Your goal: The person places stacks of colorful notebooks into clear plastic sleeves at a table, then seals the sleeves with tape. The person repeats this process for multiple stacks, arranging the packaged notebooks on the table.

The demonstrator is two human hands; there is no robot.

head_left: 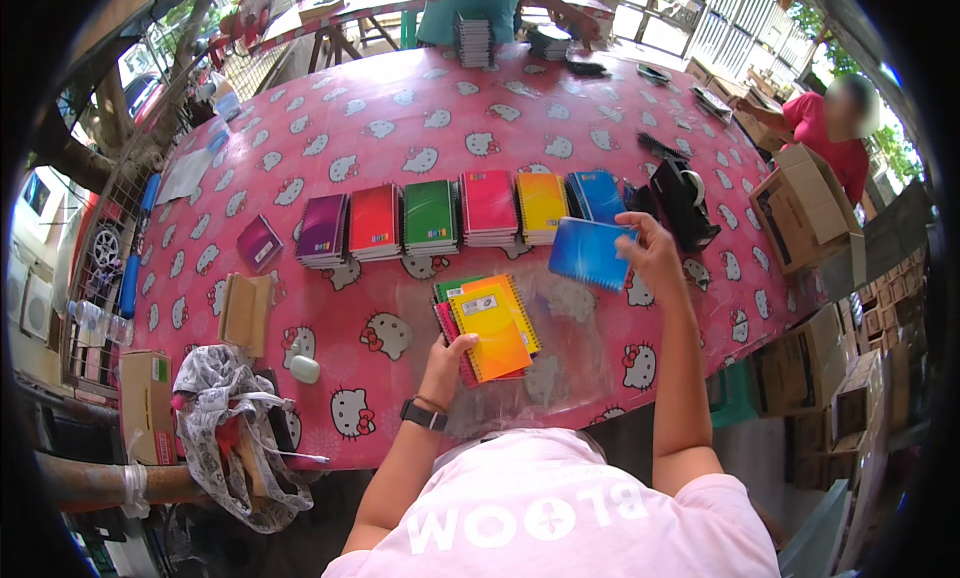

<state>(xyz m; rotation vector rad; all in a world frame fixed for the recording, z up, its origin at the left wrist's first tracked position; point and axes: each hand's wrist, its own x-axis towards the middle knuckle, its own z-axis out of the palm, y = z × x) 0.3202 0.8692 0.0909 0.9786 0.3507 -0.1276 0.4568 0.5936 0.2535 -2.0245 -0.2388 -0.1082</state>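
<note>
My right hand holds a blue spiral notebook above the table, just in front of the blue stack. My left hand, with a dark watch at the wrist, rests on the near edge of a small pile of notebooks; a yellow-orange one lies on top, with green and red ones under it. Beyond the pile runs a row of notebook stacks: purple, red, green, pink, yellow-orange and blue.
The table carries a pink cartoon-cat cloth. A black tape dispenser stands right of the row. A single purple notebook, brown pads and a patterned bag lie left. Cardboard boxes and two other people are at the far side.
</note>
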